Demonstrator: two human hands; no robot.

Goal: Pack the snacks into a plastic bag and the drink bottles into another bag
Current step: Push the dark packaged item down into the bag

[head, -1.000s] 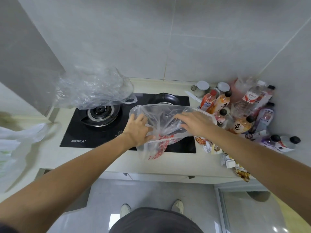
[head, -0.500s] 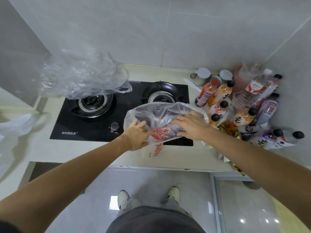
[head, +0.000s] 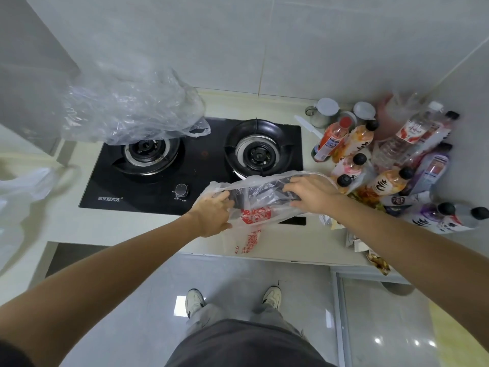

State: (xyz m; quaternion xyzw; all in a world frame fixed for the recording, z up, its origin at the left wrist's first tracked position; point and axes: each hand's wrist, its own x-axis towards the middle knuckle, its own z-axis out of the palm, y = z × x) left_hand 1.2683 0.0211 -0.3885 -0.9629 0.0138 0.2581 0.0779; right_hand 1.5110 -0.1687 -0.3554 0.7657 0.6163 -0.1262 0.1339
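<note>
my left hand [head: 213, 214] and my right hand [head: 311, 193] each pinch the clear plastic bag [head: 260, 205] by its edge, holding it over the stove [head: 190, 165] front, near the drink bottles [head: 389, 160].

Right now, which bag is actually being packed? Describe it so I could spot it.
Find the black gas hob. At its front right corner, both hands hold open a clear plastic bag with red print. Unlike the plain crumpled bag over the left burner, it bears red lettering.
</note>
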